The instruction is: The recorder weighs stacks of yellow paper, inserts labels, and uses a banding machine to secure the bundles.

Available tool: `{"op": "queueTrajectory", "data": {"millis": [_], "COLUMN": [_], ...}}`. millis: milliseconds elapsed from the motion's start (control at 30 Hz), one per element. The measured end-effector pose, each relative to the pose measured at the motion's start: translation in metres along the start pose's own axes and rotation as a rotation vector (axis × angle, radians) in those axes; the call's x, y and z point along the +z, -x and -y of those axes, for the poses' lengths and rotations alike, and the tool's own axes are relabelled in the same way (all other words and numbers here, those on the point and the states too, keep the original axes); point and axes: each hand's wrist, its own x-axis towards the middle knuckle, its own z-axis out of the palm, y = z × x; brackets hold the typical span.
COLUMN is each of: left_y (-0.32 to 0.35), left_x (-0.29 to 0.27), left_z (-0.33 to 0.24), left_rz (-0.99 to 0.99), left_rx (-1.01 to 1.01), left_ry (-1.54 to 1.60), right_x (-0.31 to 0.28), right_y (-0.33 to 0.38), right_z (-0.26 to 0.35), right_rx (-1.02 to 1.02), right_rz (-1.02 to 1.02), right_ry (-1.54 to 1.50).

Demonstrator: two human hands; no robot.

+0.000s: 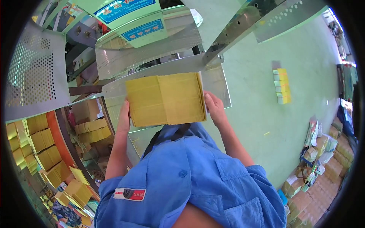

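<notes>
Between my two hands I hold a yellow bundle, a wide block with fine parallel lines and a seam down its middle, like many paper edges pressed together. My left hand is closed on the bundle's left side, its thumb up along the edge. On the opposite side my right hand grips the right edge, where a pale outer layer shows. The fingers underneath are hidden. Just beyond the bundle lies the metal table of a machine, and the bundle covers part of it.
A machine with a curved clear cover stands ahead. At the left are a perforated metal panel and shelves with several similar yellow bundles. A short row of yellow-and-white bundles sits on the floor at right, with wrapped packages farther right.
</notes>
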Motion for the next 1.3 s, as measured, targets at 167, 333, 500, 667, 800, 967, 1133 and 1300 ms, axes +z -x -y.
{"op": "queueTrajectory", "data": {"millis": [167, 333, 500, 667, 800, 967, 1133, 1300], "left_y": [-0.001, -0.001, -0.001, -0.003, -0.002, -0.005, -0.014, -0.006], "left_x": [0.003, 0.005, 0.006, 0.003, 0.006, -0.002, 0.000, 0.013], "left_z": [-0.007, -0.011, -0.012, -0.012, -0.015, -0.009, -0.011, -0.016], "left_rz": [0.005, 0.016, 0.015, 0.020, -0.040, -0.078, -0.079, -0.155], "left_rx": [-0.013, 0.007, 0.001, -0.044, -0.068, -0.059, -0.254, -0.056], "left_ry": [-0.020, -0.027, -0.045, -0.048, 0.049, 0.018, -0.113, -0.307], "right_x": [-0.002, -0.011, 0.005, 0.014, 0.015, 0.019, 0.015, 0.023], "right_y": [0.000, -0.001, 0.002, -0.001, -0.002, -0.004, -0.010, -0.028], "right_z": [-0.008, -0.014, 0.004, 0.017, 0.020, 0.022, 0.008, 0.032], "right_rx": [-0.038, -0.049, -0.103, -0.150, -0.190, -0.012, -0.058, -0.151], "right_rz": [-0.034, -0.078, -0.229, -0.256, -0.221, -0.166, -0.121, 0.028], "right_ry": [0.070, 0.036, 0.240, 0.371, 0.385, 0.062, 0.143, 0.319]}}
